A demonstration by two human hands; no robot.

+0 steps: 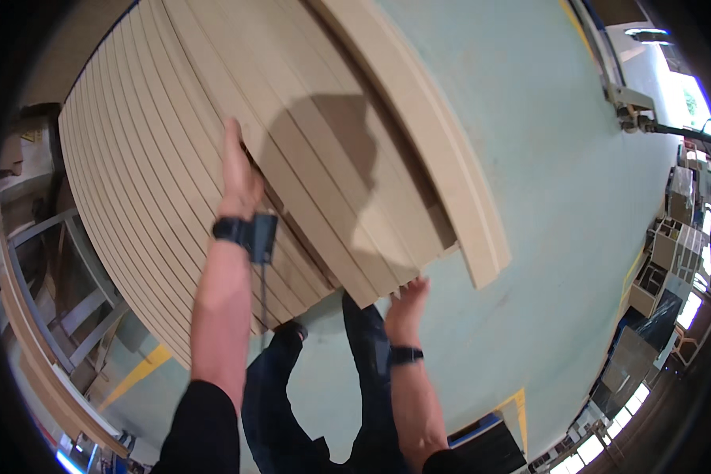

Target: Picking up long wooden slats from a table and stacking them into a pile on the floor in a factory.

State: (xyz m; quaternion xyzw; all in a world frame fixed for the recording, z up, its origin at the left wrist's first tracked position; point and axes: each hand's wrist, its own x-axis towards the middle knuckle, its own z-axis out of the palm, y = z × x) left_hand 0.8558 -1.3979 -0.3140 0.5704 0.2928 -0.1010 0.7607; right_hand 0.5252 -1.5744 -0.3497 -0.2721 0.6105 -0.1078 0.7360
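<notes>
Tan boards (150,150) lie side by side, from 8 o'clock round to 1 in the person's view. What worries me is the gap beside the left hand (242,186), at 10 o'clock: if the boards shift together, fingers could be pinched there. The outer board (450,150), at 1 o'clock, looks set off from its neighbours by a dark slot; a knock might send it sliding. That left hand is nearly straight-fingered, edge-on at the gap, not visibly closed round anything. At 5 o'clock the right hand (408,304) meets the boards' near ends, fingertips bent and a little apart; I can't tell whether it grips.
</notes>
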